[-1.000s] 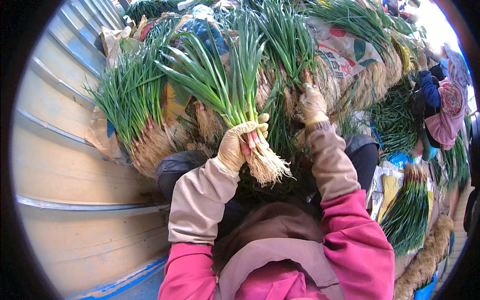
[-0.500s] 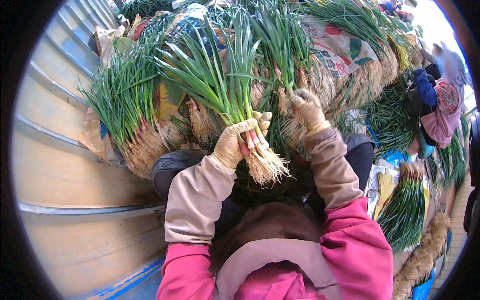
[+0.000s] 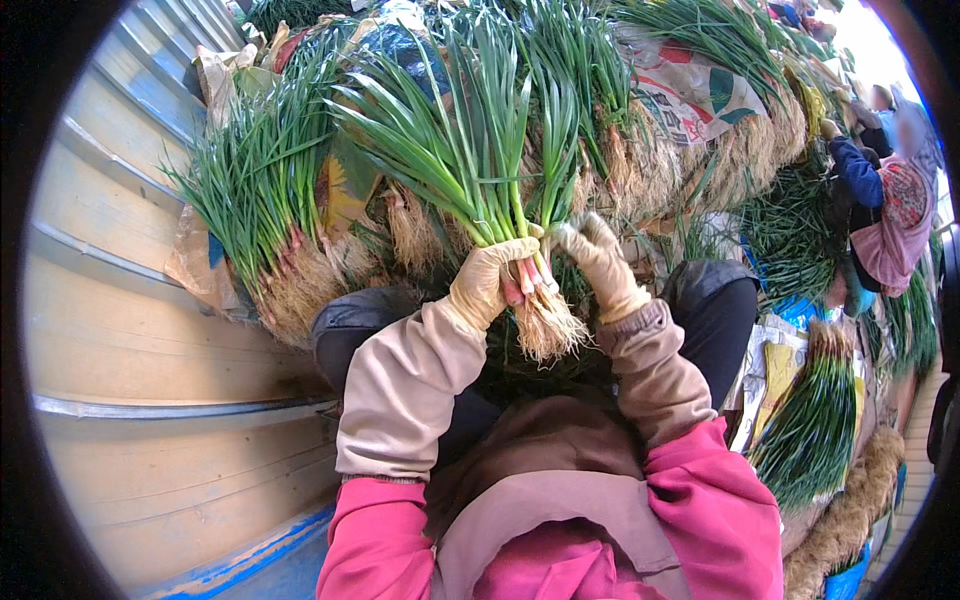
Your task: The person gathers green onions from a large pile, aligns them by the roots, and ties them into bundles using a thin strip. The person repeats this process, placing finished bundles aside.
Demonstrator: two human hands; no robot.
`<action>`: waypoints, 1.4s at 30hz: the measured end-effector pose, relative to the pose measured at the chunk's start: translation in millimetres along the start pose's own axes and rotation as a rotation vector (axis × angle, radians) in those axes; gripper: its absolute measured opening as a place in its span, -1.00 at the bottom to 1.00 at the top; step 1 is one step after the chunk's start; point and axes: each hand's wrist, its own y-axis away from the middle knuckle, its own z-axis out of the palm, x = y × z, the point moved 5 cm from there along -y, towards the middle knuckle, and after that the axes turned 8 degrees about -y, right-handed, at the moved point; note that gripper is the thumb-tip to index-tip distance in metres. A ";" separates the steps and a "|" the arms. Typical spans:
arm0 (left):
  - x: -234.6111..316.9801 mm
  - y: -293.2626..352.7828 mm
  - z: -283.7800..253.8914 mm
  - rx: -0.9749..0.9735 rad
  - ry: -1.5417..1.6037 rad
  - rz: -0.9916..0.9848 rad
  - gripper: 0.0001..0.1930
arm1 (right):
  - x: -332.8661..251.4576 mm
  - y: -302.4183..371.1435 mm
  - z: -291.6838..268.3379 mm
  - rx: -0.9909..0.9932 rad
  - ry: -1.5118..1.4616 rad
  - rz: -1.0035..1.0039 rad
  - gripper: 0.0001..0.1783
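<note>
My gloved left hand is closed around a bunch of green garlic just above the reddish bulbs. Its leaves point away from me and its pale roots hang toward my lap. My gloved right hand is close against the right side of this bunch, fingers bent, beside a stalk that stands along the bunch. The right fingertips are blurred, so whether they still pinch that stalk is unclear.
At the left, more green garlic leans near a ribbed metal wall. Rooted bundles lie on printed sacks ahead. A tidy bundle rests at the right, below another person sitting there.
My right hand has moved left and down, bringing a separate stalk in against the bunch. The left hand has shifted slightly right, still gripping the bunch.
</note>
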 end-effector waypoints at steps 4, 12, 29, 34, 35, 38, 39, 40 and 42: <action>-3.4 1.8 16.9 0.032 0.164 -0.046 -0.74 | 14.8 -29.3 2.6 -0.056 -0.518 0.230 -0.82; -7.0 -5.4 1.4 -0.002 0.029 0.020 -0.77 | 17.7 -9.0 12.8 0.295 -0.869 -0.021 -0.89; -16.2 -9.1 4.3 0.171 -0.160 0.035 -0.84 | 28.9 -76.0 9.5 0.326 -0.772 0.334 -0.77; -13.1 6.3 9.4 0.184 -0.075 -0.039 -0.80 | 33.6 -118.0 -43.7 0.538 -0.765 0.258 -0.80; -11.5 13.0 8.7 0.160 -0.086 -0.052 -0.79 | 15.2 -115.6 -72.2 0.545 -0.773 0.172 -0.79; -22.9 -2.1 -4.3 0.166 -0.119 0.007 -0.81 | -5.9 -79.9 -45.6 0.457 -0.441 0.285 -0.79; -23.6 -9.0 0.7 0.155 -0.149 0.030 -0.81 | 12.8 -72.2 -52.9 0.438 -0.461 0.183 -0.74; -22.1 -4.9 6.3 0.158 -0.087 0.022 -0.83 | 10.8 -51.4 -37.5 0.370 -0.459 0.147 -0.76; -27.2 -5.2 -5.8 0.149 -0.109 -0.035 -0.83 | 17.6 -38.8 -13.8 0.351 -0.371 0.136 -0.78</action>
